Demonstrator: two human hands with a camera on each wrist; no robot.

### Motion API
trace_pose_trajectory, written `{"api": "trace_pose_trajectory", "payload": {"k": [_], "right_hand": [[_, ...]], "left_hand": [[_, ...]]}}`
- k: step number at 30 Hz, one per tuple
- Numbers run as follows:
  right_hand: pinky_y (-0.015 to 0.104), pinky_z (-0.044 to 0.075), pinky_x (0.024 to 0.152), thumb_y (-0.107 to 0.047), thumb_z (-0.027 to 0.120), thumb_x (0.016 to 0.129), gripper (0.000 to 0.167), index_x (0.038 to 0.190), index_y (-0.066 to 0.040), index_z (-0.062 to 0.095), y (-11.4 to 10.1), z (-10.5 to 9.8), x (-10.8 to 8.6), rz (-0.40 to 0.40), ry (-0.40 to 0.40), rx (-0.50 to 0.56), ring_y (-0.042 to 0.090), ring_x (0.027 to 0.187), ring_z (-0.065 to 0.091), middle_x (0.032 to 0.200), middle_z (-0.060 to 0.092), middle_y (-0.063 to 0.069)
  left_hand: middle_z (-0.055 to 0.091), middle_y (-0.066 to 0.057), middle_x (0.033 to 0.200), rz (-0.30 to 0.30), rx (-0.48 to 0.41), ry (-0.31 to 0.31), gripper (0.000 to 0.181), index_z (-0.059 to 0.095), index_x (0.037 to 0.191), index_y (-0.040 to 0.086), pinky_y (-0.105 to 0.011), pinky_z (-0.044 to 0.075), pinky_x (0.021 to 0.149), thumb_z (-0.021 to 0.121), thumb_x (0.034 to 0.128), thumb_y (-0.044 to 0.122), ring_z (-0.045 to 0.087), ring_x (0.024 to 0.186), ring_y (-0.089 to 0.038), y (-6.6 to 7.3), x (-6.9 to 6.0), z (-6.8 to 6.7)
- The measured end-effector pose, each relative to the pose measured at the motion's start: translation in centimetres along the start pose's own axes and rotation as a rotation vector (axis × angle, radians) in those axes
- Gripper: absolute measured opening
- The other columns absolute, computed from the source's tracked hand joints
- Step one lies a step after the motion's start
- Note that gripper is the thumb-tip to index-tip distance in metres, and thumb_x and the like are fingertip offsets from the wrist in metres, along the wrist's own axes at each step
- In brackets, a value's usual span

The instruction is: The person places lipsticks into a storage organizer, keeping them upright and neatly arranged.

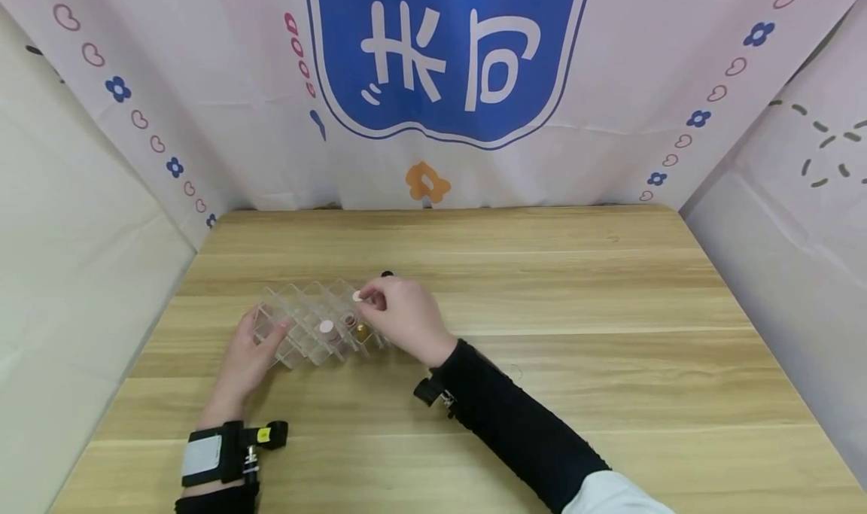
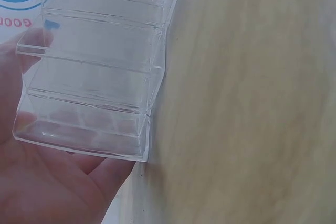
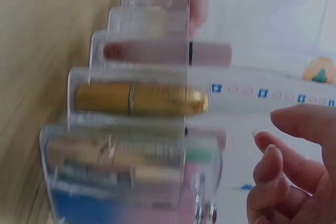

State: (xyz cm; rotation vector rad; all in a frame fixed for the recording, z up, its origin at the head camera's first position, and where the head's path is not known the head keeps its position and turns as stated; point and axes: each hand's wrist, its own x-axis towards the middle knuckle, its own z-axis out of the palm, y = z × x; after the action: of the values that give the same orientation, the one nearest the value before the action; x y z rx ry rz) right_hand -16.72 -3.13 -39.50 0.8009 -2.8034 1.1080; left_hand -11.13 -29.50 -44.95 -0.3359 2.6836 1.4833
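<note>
A clear plastic lipstick organizer [image 1: 308,341] with slanted compartments stands at the table's left middle. My left hand [image 1: 247,352] grips its left end, thumb on the near side; the left wrist view shows the fingers around the clear wall [image 2: 89,77]. Above its right end is my right hand [image 1: 405,314], thumb and forefinger bent toward each other beside a small white round top [image 1: 357,296]. In the right wrist view a gap shows between those fingertips, with nothing plainly held. A gold lipstick tube [image 3: 136,98] and a pale pink tube [image 3: 210,54] stand in compartments nearby.
A dark brown-topped tube [image 1: 350,321] stands close to the gold one. Behind the right hand a black round top [image 1: 387,274] shows. More blurred tubes and colors [image 3: 94,203] fill the organizer's right end. A white printed cloth [image 1: 609,145] hangs behind the wooden table [image 1: 576,296].
</note>
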Motion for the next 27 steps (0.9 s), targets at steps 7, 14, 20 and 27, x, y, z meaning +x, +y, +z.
{"api": "trace_pose_trajectory", "payload": {"k": [7, 14, 20, 27], "right_hand": [[0.019, 0.031, 0.045, -0.029, 0.065, 0.094, 0.020, 0.108, -0.018, 0.072, 2.7, -1.5, -0.7, 0.103, 0.021, 0.074, 0.006, 0.051, 0.043, 0.069, 0.058, -0.004], [0.024, 0.044, 0.049, -0.027, 0.065, 0.091, 0.039, 0.127, -0.013, 0.062, 5.2, -2.0, -1.5, 0.190, 0.044, 0.127, 0.009, 0.056, 0.053, 0.072, 0.062, -0.005], [0.025, 0.045, 0.050, -0.024, 0.062, 0.092, 0.038, 0.128, -0.010, 0.062, 6.4, -2.2, -2.0, 0.240, 0.016, 0.138, 0.010, 0.056, 0.052, 0.074, 0.061, -0.003], [0.025, 0.043, 0.048, -0.022, 0.050, 0.101, 0.036, 0.132, -0.006, 0.060, 7.5, -1.9, -2.1, 0.275, -0.088, 0.128, 0.011, 0.053, 0.048, 0.094, 0.071, 0.010]], "left_hand": [[0.016, -0.027, 0.161, -0.009, 0.004, 0.001, 0.080, 0.011, 0.158, 0.007, -0.070, 0.023, 0.114, 0.048, 0.1001, 0.049, 0.022, 0.145, -0.051, -0.1, 0.3, 0.0], [0.009, -0.025, 0.163, -0.017, 0.041, 0.001, 0.082, 0.005, 0.159, 0.010, -0.073, 0.019, 0.113, 0.046, 0.1004, 0.050, 0.015, 0.146, -0.053, -0.5, 0.0, -0.1], [0.010, -0.025, 0.163, -0.036, 0.018, 0.005, 0.083, 0.005, 0.159, 0.011, -0.072, 0.019, 0.113, 0.047, 0.0999, 0.051, 0.015, 0.147, -0.052, -0.5, -0.2, 0.0], [0.009, -0.026, 0.163, -0.046, 0.052, 0.006, 0.084, 0.004, 0.159, 0.012, -0.072, 0.020, 0.113, 0.046, 0.0993, 0.054, 0.016, 0.146, -0.053, -0.3, -0.1, 0.0]]}}
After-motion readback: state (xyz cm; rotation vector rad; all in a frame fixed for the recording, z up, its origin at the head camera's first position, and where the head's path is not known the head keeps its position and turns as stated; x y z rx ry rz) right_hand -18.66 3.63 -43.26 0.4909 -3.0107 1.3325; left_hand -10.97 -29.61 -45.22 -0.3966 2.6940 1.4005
